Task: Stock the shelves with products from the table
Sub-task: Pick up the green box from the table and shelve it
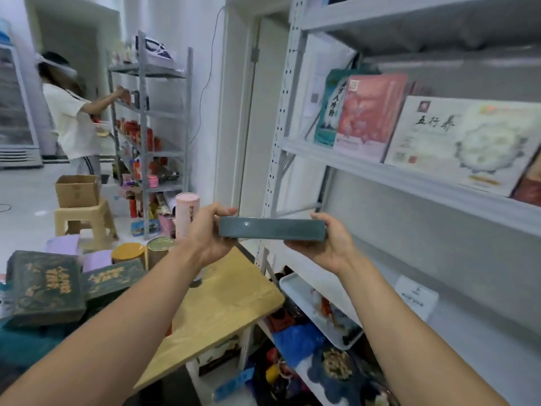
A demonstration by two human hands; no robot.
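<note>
1. I hold the flat grey-green box [272, 228] level in mid-air at the centre of my view, edge-on to me, above the table's far corner and in front of the shelving.
2. My left hand [209, 230] grips its 9 o'clock end, thumb on top. My right hand [328, 244] clasps the 3 o'clock end, palm beneath.
3. At 2 o'clock the grey shelf [380, 171] carries a teal bag [330, 106], a red box [366, 115] and a white box [456, 142], all standing upright.
4. At 7 o'clock the wooden table [228, 303] bears dark green boxes [44, 288], a gold-lidded can [128, 253] and a pink tube [187, 212].
5. At 10 o'clock, well apart, another person [73, 121] reaches into a second rack [142, 112].
</note>
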